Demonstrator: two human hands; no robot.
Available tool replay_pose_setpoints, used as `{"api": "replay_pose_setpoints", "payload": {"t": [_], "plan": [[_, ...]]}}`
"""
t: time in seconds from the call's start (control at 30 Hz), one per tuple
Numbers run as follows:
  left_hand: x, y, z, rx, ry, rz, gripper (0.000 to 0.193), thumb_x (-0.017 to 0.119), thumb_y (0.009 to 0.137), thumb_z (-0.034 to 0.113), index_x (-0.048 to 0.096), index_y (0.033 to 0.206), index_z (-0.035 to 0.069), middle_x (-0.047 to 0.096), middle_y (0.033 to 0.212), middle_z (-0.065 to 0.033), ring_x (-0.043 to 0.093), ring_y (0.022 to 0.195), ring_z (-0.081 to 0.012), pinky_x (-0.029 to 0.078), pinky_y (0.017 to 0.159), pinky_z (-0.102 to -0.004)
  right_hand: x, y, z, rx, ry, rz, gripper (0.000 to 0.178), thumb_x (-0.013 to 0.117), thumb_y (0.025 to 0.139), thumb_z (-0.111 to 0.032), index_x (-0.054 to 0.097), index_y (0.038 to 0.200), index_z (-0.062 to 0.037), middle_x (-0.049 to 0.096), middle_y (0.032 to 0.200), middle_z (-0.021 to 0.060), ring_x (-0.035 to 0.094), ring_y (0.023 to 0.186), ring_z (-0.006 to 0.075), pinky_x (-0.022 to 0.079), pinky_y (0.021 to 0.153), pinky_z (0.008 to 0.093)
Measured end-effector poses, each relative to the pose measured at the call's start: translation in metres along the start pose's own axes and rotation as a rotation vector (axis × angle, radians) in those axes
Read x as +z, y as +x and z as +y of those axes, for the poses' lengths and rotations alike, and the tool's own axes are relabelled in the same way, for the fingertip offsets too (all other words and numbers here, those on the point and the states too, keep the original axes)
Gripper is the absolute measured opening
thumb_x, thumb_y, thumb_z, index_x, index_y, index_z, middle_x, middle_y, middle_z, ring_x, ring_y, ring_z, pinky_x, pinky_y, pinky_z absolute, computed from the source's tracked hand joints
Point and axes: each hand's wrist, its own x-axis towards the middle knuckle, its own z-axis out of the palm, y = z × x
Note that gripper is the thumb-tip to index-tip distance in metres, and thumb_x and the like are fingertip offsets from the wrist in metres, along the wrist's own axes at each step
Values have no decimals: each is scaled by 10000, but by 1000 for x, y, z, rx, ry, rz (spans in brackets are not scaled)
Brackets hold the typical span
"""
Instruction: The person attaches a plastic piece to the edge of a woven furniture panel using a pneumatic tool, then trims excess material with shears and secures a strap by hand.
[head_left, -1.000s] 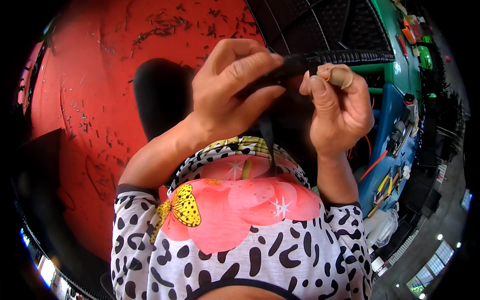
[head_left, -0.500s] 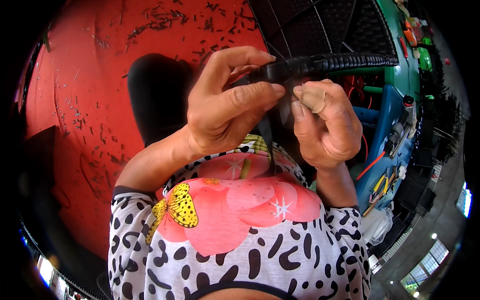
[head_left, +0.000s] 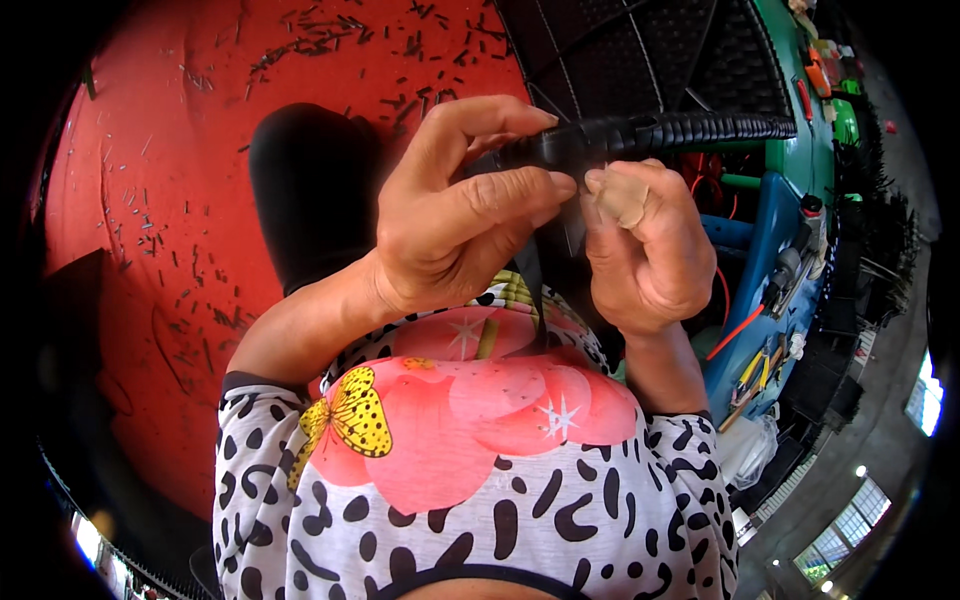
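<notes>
Red flooring (head_left: 150, 140) is filling the left side of my remote view, curving away at the fisheye rim. Above the hands, a dark woven panel (head_left: 640, 55) is standing, and on the right a green surface (head_left: 787, 60) and a blue one (head_left: 728, 372) are carrying tools. Closest to me, the wearer's spotted shirt (head_left: 420, 470) is covering the lower part, while a black-clad knee (head_left: 310, 190) is jutting over the floor.

Centrally, I am watching the left hand (head_left: 440, 205) and right hand (head_left: 655, 250) working close together, just apart. A black ribbed bar (head_left: 700, 130) is running from behind the left fingers toward the green surface. The left index finger is lying along it, and the thumb is bending below; I cannot tell what those fingers are grasping.

On the right, the fingers are curling inward, thumb drawing up to an index finger wearing a tan wrap (head_left: 622, 202); whether they are pinching anything, I cannot tell. Between the hands, a thin dark strip (head_left: 573, 235) is hanging below the bar. Smallest of all, dark clippings (head_left: 320, 40) are littering the floor.
</notes>
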Motion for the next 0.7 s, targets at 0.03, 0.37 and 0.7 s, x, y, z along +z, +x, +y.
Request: {"api": "replay_pose_setpoints", "payload": {"t": [0.03, 0.37, 0.7], "plan": [[-1, 0, 0, -5, 15, -11, 224, 712, 739, -27, 688, 958, 13, 529, 1104, -193, 598, 948, -270, 512, 835, -334, 1, -1, 0, 14, -19, 18, 189, 730, 697, 67, 600, 822, 12, 624, 791, 131, 631, 644, 250, 528, 565, 307], [-2, 1, -8, 44, 45, 7, 230, 704, 731, -19, 682, 959, 3, 549, 1072, -210, 601, 904, -284, 508, 769, -316, 16, -1, 5, -37, -82, 75, 214, 738, 686, 79, 591, 829, 19, 614, 805, 140, 624, 632, 252, 524, 552, 309], [-6, 1, -6, -26, -35, -125, 199, 610, 839, -38, 628, 1036, -54, 471, 1165, -263, 567, 1069, -373, 498, 887, -422, 8, 2, 6, -34, -162, 1, 222, 716, 669, 85, 628, 860, 15, 623, 783, 115, 624, 636, 233, 522, 563, 306]]}}
